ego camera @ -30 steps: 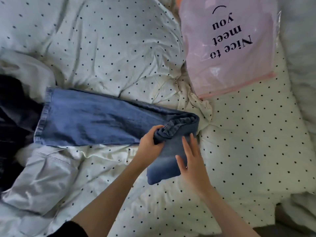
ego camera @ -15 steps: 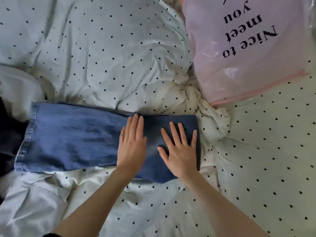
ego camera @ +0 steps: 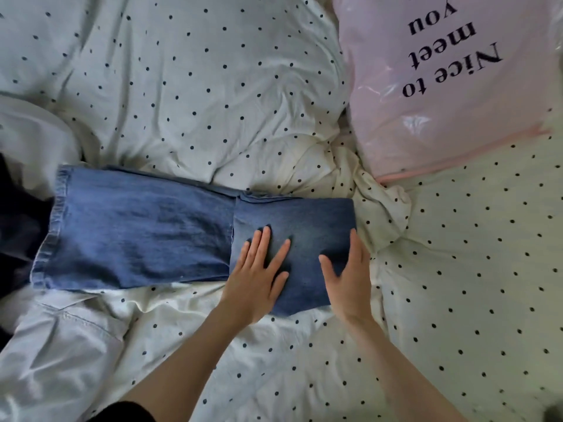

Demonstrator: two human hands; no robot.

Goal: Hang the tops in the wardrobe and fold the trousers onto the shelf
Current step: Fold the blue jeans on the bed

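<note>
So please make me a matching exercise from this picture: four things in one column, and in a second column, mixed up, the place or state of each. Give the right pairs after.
Things
1. jeans
2. pink bag
3. left hand
4. right hand

Place or state
A. flat on the folded end, near the edge of the fold
B. top right, with black letters
C. across the dotted bedding, partly folded
D. at the right edge of the folded end

Pairs: 1-C, 2-B, 3-A, 4-D
</note>
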